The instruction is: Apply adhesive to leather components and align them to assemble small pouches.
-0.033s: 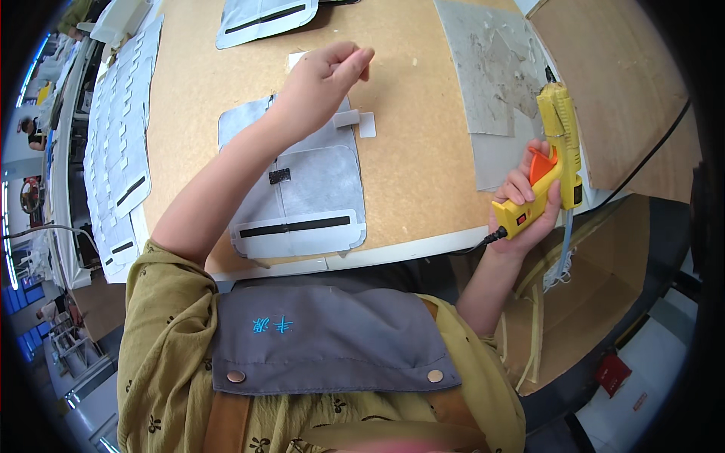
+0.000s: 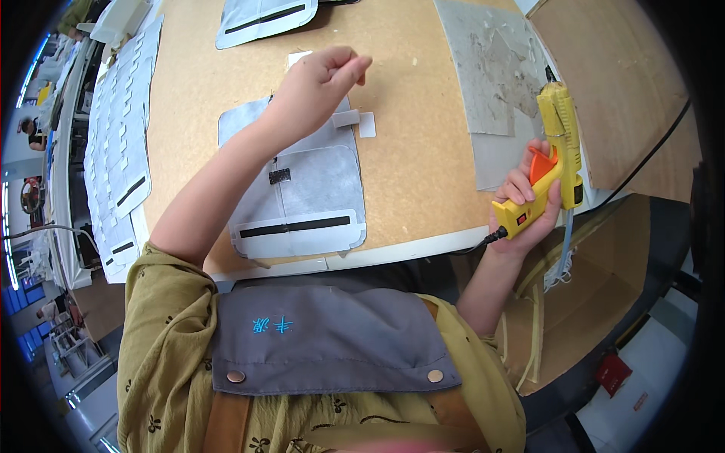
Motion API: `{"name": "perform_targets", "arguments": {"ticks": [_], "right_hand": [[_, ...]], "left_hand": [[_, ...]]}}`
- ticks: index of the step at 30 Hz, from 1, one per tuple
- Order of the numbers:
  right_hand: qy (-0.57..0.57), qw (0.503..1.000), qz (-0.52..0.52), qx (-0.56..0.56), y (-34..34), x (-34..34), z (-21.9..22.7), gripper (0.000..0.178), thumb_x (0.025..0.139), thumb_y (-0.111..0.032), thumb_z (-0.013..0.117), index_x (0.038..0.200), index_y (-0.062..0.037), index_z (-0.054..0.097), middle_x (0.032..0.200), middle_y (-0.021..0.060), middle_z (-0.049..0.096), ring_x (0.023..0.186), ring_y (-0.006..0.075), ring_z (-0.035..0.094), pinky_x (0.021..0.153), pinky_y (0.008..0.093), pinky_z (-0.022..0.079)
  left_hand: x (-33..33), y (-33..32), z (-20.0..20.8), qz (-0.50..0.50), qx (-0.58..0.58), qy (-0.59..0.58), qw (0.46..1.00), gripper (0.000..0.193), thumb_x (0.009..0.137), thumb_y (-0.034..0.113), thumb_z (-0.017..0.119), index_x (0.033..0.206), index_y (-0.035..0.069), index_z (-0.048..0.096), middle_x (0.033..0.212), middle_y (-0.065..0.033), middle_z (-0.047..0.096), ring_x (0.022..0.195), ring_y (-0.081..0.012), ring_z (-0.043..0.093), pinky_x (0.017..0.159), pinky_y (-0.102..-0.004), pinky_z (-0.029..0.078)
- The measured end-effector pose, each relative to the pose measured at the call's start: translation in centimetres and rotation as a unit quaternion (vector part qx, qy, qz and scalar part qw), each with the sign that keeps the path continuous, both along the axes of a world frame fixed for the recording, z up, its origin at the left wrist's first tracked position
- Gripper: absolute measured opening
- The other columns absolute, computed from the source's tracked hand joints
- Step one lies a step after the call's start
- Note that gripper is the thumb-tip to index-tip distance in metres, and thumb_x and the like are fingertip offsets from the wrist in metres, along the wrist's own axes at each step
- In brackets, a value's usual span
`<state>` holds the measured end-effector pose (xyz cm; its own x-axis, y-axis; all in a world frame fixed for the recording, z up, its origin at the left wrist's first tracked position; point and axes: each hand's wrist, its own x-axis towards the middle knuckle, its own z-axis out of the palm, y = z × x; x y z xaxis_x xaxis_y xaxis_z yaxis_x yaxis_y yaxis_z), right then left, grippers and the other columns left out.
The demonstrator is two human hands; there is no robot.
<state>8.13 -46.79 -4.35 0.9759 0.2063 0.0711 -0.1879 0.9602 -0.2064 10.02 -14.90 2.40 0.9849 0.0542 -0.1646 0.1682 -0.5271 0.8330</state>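
Observation:
My right hand (image 2: 521, 200) grips a yellow hot glue gun (image 2: 559, 124) by its handle, fingers near the orange trigger. Its nozzle end points away from me, over the grey sheet's edge, and a pale glue stick (image 2: 566, 238) hangs from its rear. Above the far part of a grey fabric panel (image 2: 317, 181), my left hand (image 2: 321, 83) is closed, thumb against the curled fingers; anything inside is hidden. The panel carries a black strip (image 2: 317, 225) and a small black patch (image 2: 279, 176). Beside my left wrist lie a white tab (image 2: 346, 118) and a flat white piece (image 2: 368, 124).
Another grey panel (image 2: 264, 23) lies at the far edge. Several panels with white tabs (image 2: 121, 143) overlap at left. A glue-stained grey sheet (image 2: 491, 75) lies at right, by a wooden board (image 2: 619, 90). A cardboard box (image 2: 596, 302) stands below the table's right edge; a black cable (image 2: 657, 151) crosses the board.
My left hand has dipped slightly toward me, still closed. My right hand and the glue gun have not visibly moved.

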Motion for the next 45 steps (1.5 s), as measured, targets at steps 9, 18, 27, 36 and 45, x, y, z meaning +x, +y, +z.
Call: {"name": "perform_targets", "arguments": {"ticks": [9, 18, 27, 36, 45], "right_hand": [[-0.004, 1.000, 0.007, -0.001, 0.0, 0.1, 0.2, 0.054, 0.098, -0.026, 0.051, 0.144, -0.0009, 0.035, 0.143, 0.0156, 0.043, 0.069, 0.0114, 0.047, 0.064, 0.0259, 0.049], [0.004, 1.000, 0.002, 0.001, -0.1, 0.1, -0.1, 0.054, 0.099, -0.026, 0.050, 0.144, -0.0007, 0.035, 0.142, 0.0158, 0.043, 0.069, 0.0117, 0.047, 0.064, 0.0259, 0.049], [-0.001, 1.000, 0.001, -0.017, -0.1, -0.1, 0.3, 0.053, 0.098, -0.022, 0.051, 0.143, 0.0008, 0.035, 0.144, 0.0155, 0.042, 0.070, 0.0116, 0.049, 0.065, 0.0257, 0.050], [-0.008, 1.000, 0.014, -0.006, 0.0, 0.2, 0.4, 0.054, 0.099, -0.025, 0.050, 0.144, -0.0009, 0.033, 0.145, 0.0153, 0.041, 0.070, 0.0119, 0.047, 0.065, 0.0266, 0.048], [-0.027, 0.999, 0.018, 0.025, -0.1, 0.3, 0.0, 0.053, 0.097, -0.022, 0.052, 0.143, -0.0036, 0.032, 0.142, 0.0107, 0.042, 0.072, 0.0146, 0.048, 0.065, 0.0279, 0.048]], "left_hand": [[-3.1, 0.5, -0.8, -0.125, 0.256, -0.045, 0.957, 0.021, 0.091, 0.021, 0.066, 0.106, 0.008, 0.061, 0.078, -0.0112, 0.063, 0.071, -0.0254, 0.062, 0.067, -0.0363, 0.049], [-2.4, 0.4, 0.5, -0.171, 0.226, -0.003, 0.959, 0.015, 0.092, 0.016, 0.063, 0.100, 0.004, 0.059, 0.080, -0.0099, 0.064, 0.073, -0.0231, 0.062, 0.068, -0.0353, 0.049], [-1.9, -1.2, 0.2, -0.205, 0.300, -0.028, 0.931, 0.018, 0.094, 0.023, 0.060, 0.101, 0.006, 0.057, 0.082, -0.0109, 0.065, 0.079, -0.0292, 0.064, 0.071, -0.0388, 0.050], [-1.7, -1.3, 0.6, -0.234, 0.310, 0.003, 0.921, 0.018, 0.095, 0.023, 0.058, 0.098, 0.005, 0.056, 0.080, -0.0132, 0.063, 0.075, -0.0291, 0.063, 0.070, -0.0404, 0.050], [-11.1, 8.1, 4.1, 0.125, -0.404, 0.125, 0.897, 0.030, 0.103, 0.034, 0.045, 0.081, 0.014, 0.042, 0.068, 0.0063, 0.035, 0.053, -0.0025, 0.025, 0.041, -0.0168, 0.018]]}}
